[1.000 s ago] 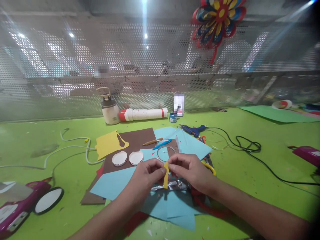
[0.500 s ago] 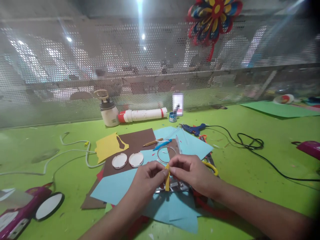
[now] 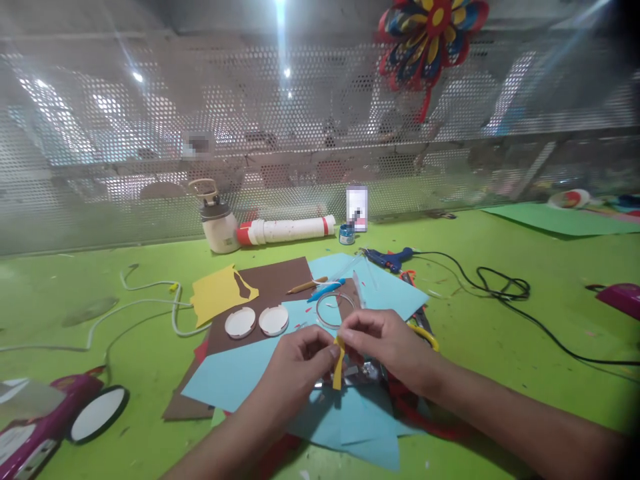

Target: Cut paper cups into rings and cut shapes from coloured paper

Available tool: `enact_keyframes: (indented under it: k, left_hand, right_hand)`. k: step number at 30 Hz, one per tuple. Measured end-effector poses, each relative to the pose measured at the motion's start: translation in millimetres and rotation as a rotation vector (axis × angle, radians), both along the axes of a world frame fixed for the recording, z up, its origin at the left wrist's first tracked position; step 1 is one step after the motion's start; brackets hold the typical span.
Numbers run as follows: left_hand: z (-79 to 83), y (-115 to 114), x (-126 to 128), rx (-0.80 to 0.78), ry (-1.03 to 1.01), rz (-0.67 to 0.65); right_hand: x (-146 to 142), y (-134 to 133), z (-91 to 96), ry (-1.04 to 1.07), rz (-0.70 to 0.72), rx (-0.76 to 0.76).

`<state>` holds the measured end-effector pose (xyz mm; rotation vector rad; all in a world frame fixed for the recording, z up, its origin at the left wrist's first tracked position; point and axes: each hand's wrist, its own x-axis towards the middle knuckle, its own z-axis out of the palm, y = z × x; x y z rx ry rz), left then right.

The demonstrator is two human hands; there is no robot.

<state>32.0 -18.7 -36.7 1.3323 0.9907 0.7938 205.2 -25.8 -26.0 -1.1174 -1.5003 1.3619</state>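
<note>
My left hand (image 3: 295, 370) and my right hand (image 3: 387, 347) meet above the paper pile, both pinching the top of a thin yellow paper strip (image 3: 339, 367) that hangs down between them. Under the hands lie light blue sheets (image 3: 235, 373), a brown sheet (image 3: 275, 280) and metal scissors (image 3: 363, 371), partly hidden. A clear ring (image 3: 333, 310) sits just beyond my fingers, with two white round lids (image 3: 256, 322) to its left.
A yellow paper piece (image 3: 217, 292), pencil (image 3: 305, 286) and blue pen (image 3: 325, 290) lie behind. Further back stand a white glue jug (image 3: 219, 223), a white tube (image 3: 287, 229), a small blue pot (image 3: 346, 234). A blue glue gun (image 3: 387, 257) trails a black cable (image 3: 505, 293). A pink toy car (image 3: 45, 413) sits left.
The hands have sunk slightly toward the paper pile with the yellow strip still pinched between them; the strip now bends a little at its top. Nothing else on the table has moved.
</note>
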Motion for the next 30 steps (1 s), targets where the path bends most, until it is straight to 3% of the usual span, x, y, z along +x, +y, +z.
enact_keyframes:
  k: [8, 14, 20, 30]
  left_hand:
    - [11.3, -6.7, 1.1, -0.034, -0.031, -0.049]
    - [2.4, -2.7, 0.7, -0.040, -0.051, -0.086]
    - [3.3, -4.0, 1.0, -0.059, -0.123, -0.116]
    - [-12.9, -3.5, 7.3, 0.003, -0.031, -0.057]
  right_hand:
    - [-3.2, -2.9, -1.2, -0.036, -0.044, -0.005]
    - [-4.9, -5.3, 2.4, -0.077, -0.050, 0.034]
    - [-0.7, -5.3, 4.2, -0.108, -0.002, 0.044]
    - [0.0, -3.6, -5.1, -0.220, 0.029, 0.070]
